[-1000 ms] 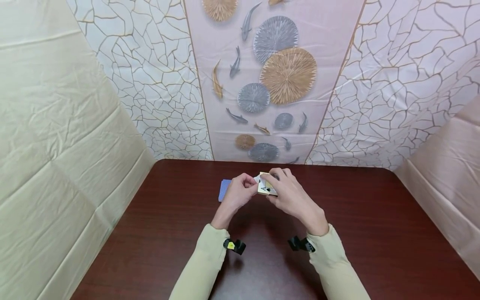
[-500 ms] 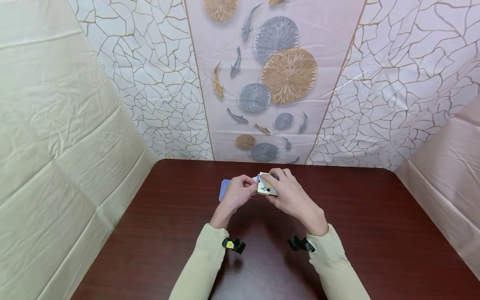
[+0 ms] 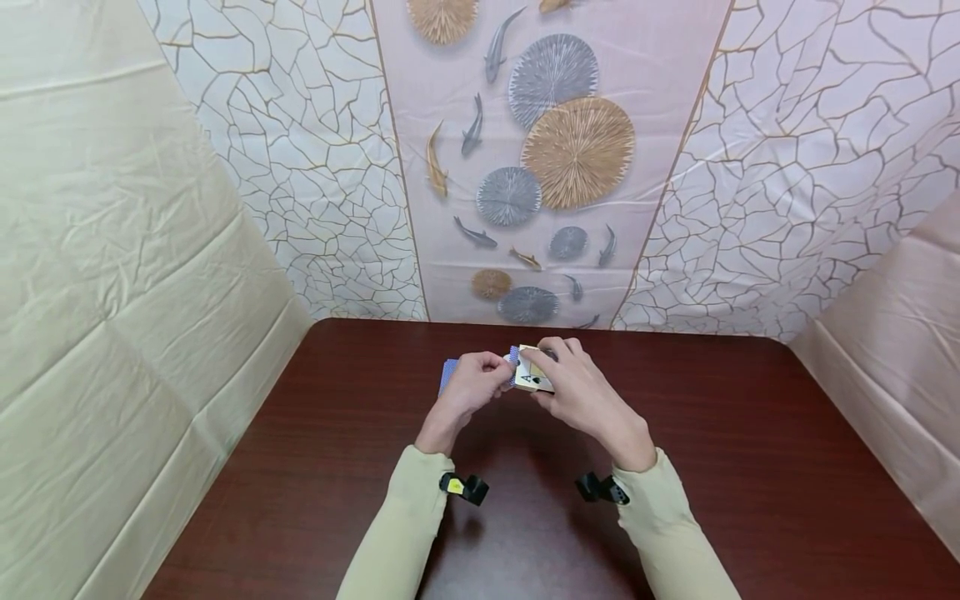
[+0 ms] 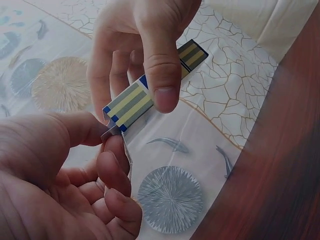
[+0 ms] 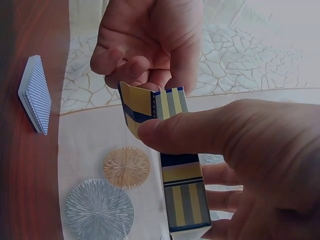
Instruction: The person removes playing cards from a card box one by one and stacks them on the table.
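Note:
My right hand (image 3: 583, 390) grips a playing-card box (image 3: 534, 382) above the table, an ace of spades printed on its face. In the right wrist view the thumb presses along the box's striped narrow side (image 5: 188, 200). My left hand (image 3: 474, 385) is at the box's left end; the left wrist view shows its thumb and index finger pinching a small end flap (image 4: 111, 133). A blue strip (image 3: 514, 355) shows between that hand and the ace face. On the table, partly behind the left hand, lies a stack of blue-backed cards (image 5: 36, 97).
A dark red-brown wooden table (image 3: 750, 467) extends under both arms. Behind it hangs a patterned cloth (image 3: 570, 192) with fish and round leaf shapes. Pale cloth (image 3: 135, 275) stands along the left side. Each wrist carries a black camera mount (image 3: 465, 487).
My left hand has shifted slightly left, and the blue strip at the box's left end has come into view and widened. The right hand and box have stayed in place.

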A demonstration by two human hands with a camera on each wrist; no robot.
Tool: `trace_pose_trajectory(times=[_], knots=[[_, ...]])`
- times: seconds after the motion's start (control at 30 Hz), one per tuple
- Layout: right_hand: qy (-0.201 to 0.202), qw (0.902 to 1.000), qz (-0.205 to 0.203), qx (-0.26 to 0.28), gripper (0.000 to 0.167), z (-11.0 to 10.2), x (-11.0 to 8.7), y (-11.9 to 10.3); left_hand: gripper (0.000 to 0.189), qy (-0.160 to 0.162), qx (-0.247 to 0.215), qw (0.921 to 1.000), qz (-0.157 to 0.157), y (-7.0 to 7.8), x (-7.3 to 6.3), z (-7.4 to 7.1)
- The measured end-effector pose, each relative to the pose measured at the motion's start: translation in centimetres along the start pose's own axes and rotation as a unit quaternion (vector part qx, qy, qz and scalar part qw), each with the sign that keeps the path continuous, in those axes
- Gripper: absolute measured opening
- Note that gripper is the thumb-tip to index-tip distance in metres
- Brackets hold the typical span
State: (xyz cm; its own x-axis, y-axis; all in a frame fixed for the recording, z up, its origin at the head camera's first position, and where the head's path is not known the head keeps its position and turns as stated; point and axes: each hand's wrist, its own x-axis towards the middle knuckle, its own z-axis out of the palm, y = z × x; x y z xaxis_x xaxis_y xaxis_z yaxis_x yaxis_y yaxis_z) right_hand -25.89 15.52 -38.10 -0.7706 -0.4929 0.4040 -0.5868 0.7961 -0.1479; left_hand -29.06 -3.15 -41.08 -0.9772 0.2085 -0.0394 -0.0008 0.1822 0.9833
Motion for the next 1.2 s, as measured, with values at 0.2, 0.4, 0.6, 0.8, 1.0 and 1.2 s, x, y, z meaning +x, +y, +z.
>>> trace_pose_trajectory(times=[0.2, 0.4, 0.6, 0.8, 1.0, 1.2], knots=[[0.014, 0.9998, -0.007, -0.009, 0.062, 0.1, -0.1, 0.1, 0.018, 0.005, -0.014, 0.9999, 0.003, 0.0, 0.1, 0.0], [0.017, 0.9998, -0.006, -0.004, 0.062, 0.0, -0.1, 0.1, 0.013, 0.000, -0.028, 0.9996, 0.006, 0.3, -0.2, -0.2], [0.013, 0.9999, 0.002, -0.002, 0.061, -0.1, -0.2, 0.2, 0.016, -0.020, -0.016, 0.9997, 0.003, 0.7, -0.5, -0.3], [0.011, 0.9999, 0.005, -0.001, 0.061, -0.1, -0.2, 0.2, 0.018, -0.022, -0.023, 0.9995, -0.003, 0.9, -0.5, -0.5], [0.017, 0.9999, 0.003, -0.002, 0.061, -0.1, -0.2, 0.2, 0.017, -0.008, -0.022, 0.9997, 0.000, 1.2, -0.6, -1.0], [0.017, 0.9998, 0.003, -0.005, 0.060, -0.1, -0.1, 0.2, 0.015, 0.002, -0.015, 0.9998, 0.012, 1.2, -0.6, -1.6]])
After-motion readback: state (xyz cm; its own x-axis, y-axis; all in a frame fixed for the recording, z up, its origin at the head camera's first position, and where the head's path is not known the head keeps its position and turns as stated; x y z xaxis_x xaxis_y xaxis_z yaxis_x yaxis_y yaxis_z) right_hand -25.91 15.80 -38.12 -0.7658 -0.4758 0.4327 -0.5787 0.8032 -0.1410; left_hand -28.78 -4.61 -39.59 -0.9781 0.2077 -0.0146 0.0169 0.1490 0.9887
